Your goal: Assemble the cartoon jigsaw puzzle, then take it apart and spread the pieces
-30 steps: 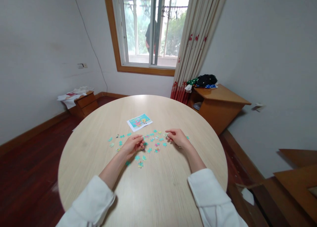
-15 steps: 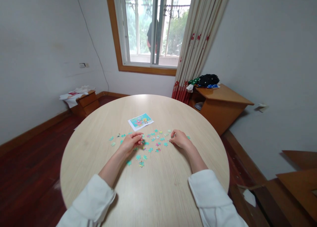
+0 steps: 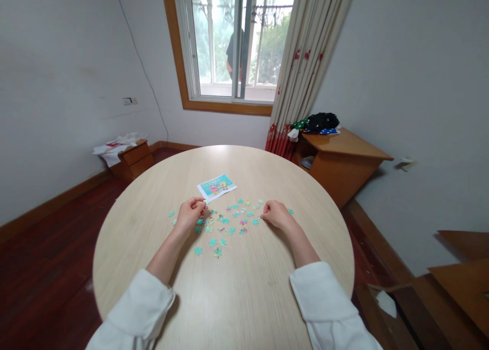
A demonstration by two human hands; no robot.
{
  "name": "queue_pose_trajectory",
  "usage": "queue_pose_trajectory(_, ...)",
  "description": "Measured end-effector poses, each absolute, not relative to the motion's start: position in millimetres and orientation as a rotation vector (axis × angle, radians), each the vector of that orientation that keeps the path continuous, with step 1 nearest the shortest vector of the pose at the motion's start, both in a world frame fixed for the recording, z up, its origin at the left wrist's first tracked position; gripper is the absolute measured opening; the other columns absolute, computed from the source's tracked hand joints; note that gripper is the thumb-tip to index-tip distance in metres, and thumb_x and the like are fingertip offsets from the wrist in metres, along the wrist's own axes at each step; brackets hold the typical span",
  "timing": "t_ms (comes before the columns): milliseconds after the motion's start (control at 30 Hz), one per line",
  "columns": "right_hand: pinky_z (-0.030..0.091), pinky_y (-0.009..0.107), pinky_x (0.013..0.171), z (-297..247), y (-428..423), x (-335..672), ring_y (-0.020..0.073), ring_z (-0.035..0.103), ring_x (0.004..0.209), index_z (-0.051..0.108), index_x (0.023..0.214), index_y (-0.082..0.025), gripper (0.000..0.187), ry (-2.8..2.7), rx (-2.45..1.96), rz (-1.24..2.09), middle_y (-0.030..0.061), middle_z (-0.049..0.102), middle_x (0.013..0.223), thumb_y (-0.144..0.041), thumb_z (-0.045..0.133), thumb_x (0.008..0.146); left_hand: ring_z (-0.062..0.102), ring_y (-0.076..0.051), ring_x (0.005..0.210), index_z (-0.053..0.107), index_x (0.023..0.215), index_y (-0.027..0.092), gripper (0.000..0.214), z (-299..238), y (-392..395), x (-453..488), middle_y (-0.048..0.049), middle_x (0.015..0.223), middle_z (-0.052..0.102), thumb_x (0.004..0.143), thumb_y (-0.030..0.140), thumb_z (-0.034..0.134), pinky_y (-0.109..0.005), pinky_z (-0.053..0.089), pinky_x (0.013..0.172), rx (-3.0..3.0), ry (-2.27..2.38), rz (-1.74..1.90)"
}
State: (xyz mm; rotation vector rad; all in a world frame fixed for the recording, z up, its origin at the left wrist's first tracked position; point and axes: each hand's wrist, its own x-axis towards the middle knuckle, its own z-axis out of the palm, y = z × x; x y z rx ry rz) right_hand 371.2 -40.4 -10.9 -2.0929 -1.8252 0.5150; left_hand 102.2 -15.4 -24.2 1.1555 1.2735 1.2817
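Several loose jigsaw puzzle pieces (image 3: pixel 232 231), mostly turquoise with some pink and yellow, lie scattered over the middle of the round table (image 3: pixel 244 299). My left hand (image 3: pixel 189 215) is closed in a pinch at the left of the scatter, with a small pale turquoise puzzle piece (image 3: pixel 206 203) at its fingertips. Just behind that hand lies the picture card (image 3: pixel 217 187), printed with cartoon figures on turquoise. At the right edge of the pieces, my right hand (image 3: pixel 276 215) rests with thumb and fingers pinched together. Something tiny and pale shows at its fingertips, too small to make out.
A wooden cabinet (image 3: pixel 344 154) with dark patterned cloth on top stands beyond the table's right side, near a long curtain (image 3: pixel 305 59). Behind the table is a window (image 3: pixel 235 44). A low wooden stand (image 3: pixel 135 156) with white cloth is at the left.
My left hand has moved left and slightly back toward the card, uncovering pieces that it hid before. My right hand has stayed in place, still pinched.
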Motion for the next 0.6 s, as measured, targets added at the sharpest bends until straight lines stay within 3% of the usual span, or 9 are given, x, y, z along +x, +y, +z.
queue_pose_trajectory(200,0.033,0.023,0.06,-10.9,-38.0,369.4,0.0161,0.059,0.073,0.065,0.071,-0.017,0.007,-1.796,-2.063,0.283,0.0075,0.068,0.076,-0.021,0.061,0.075,0.054,-0.01,0.048,0.049,0.074,0.018,0.037,-22.6,-8.9,92.0,-0.0017,0.064,0.065,0.055,0.042,0.07,-0.024,0.043,0.05,1.109,1.331,1.32)
queue_pose_trajectory(400,0.034,0.023,0.058,-8.2,-40.2,374.3,0.0151,0.059,0.067,0.066,0.077,-0.017,0.013,-1.748,-2.12,0.312,0.0077,0.068,0.072,-0.026,0.057,0.08,0.046,-0.01,0.044,0.057,0.067,0.015,0.036,-13.9,-1.9,59.6,0.0023,0.049,0.054,0.056,0.048,0.067,-0.022,0.035,0.046,1.279,1.467,1.287)
queue_pose_trajectory(600,0.033,0.023,0.057,-15.6,-35.2,396.7,0.0148,0.059,0.068,0.068,0.073,-0.016,0.009,-1.722,-2.23,0.295,0.0074,0.069,0.075,-0.019,0.06,0.071,0.05,-0.014,0.049,0.061,0.063,0.015,0.023,-16.9,5.4,19.1,-0.0014,0.054,0.058,0.056,0.037,0.062,-0.024,0.035,0.048,1.425,1.787,1.07)
